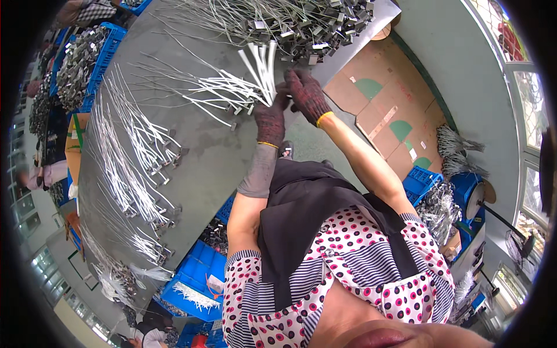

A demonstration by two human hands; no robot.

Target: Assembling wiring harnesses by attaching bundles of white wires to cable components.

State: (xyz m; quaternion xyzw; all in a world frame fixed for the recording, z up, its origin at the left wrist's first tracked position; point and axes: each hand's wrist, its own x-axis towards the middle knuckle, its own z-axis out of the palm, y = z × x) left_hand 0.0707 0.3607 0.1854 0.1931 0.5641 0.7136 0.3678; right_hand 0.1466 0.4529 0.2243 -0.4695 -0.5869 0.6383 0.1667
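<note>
Both my hands wear dark red knitted gloves and meet over the grey table. My left hand [271, 123] is closed around the lower ends of a small bundle of white sleeves [262, 66], which fan out upward from it. Close beside it, my right hand [306, 95] has its fingers bent together near the left fingertips; whatever they pinch is too small to make out. Just left of the left hand lies a group of wires with white sleeves [223, 87] and small dark end pieces. Beyond the hands is a large heap of grey wires with dark block-shaped ends [316, 35].
More white-sleeved wires [130, 156] lie in rows along the table's left side. Blue crates [107, 55] of parts stand past the left edge, and a blue bin [197, 275] sits below the near edge. Flattened cardboard [377, 101] covers the floor at right. Other people are at the far left.
</note>
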